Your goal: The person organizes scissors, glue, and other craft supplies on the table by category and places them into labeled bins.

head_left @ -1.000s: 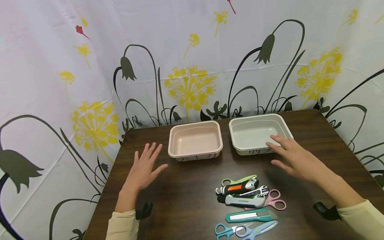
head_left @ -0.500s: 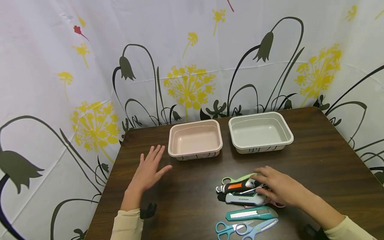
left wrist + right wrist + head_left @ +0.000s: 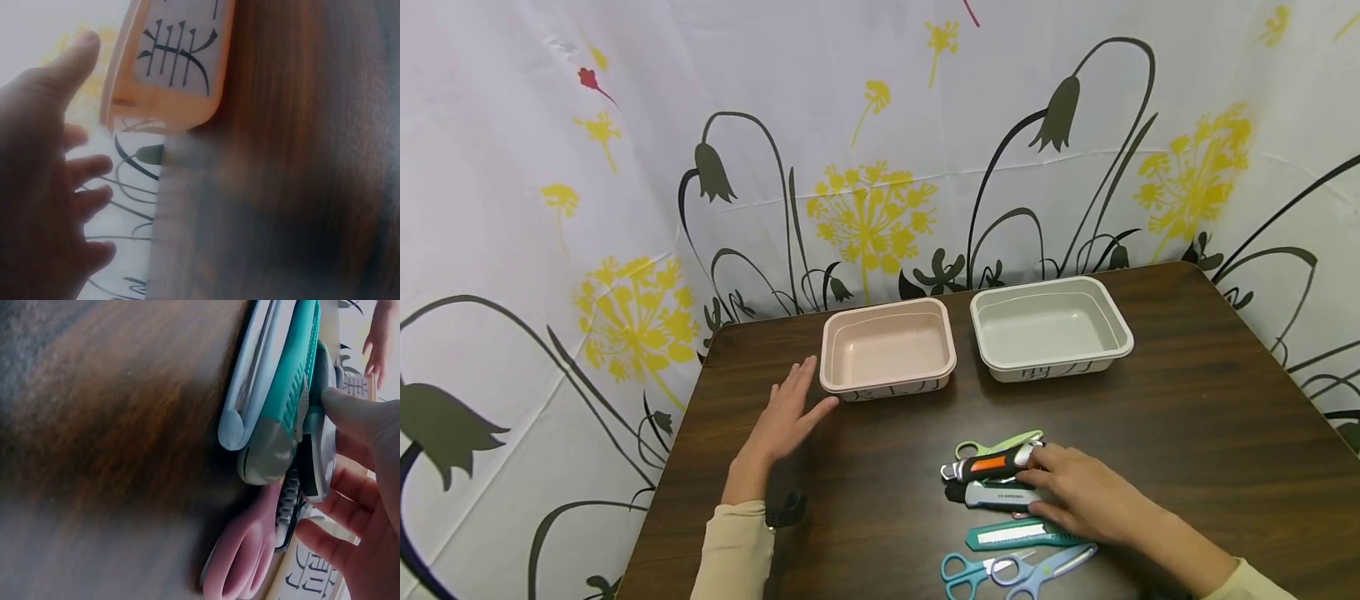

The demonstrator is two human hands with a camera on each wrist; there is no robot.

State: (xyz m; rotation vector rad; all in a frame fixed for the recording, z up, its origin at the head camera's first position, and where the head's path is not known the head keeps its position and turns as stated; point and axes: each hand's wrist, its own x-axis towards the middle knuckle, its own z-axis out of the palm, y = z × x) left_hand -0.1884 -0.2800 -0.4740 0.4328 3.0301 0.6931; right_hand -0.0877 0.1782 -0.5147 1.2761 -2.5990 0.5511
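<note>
My right hand (image 3: 1086, 492) reaches down over the pile of cutters, its thumb and fingers on either side of a grey-and-black utility knife (image 3: 325, 450), pinching its end. An orange-and-black utility knife (image 3: 992, 464) and green scissors (image 3: 1015, 439) lie just beyond. Nearer the body is a teal utility knife (image 3: 1007, 536). Pink scissors (image 3: 244, 550) show under the pile in the right wrist view, mostly hidden by the hand in the head view. My left hand (image 3: 782, 421), fingers extended and holding nothing, is beside the pink container (image 3: 891, 389).
A pale green-grey container (image 3: 1052, 367) stands at the back right of the brown table (image 3: 1187, 375), beside the pink one. Blue-handled scissors (image 3: 967, 573) and light blue scissors (image 3: 1048, 571) lie at the front. A flower-print curtain (image 3: 880, 100) hangs behind the table.
My right hand has come down from near the pale green-grey container to the pile and taken the end of the grey-and-black utility knife. My left hand has shifted slightly right, towards the pink container.
</note>
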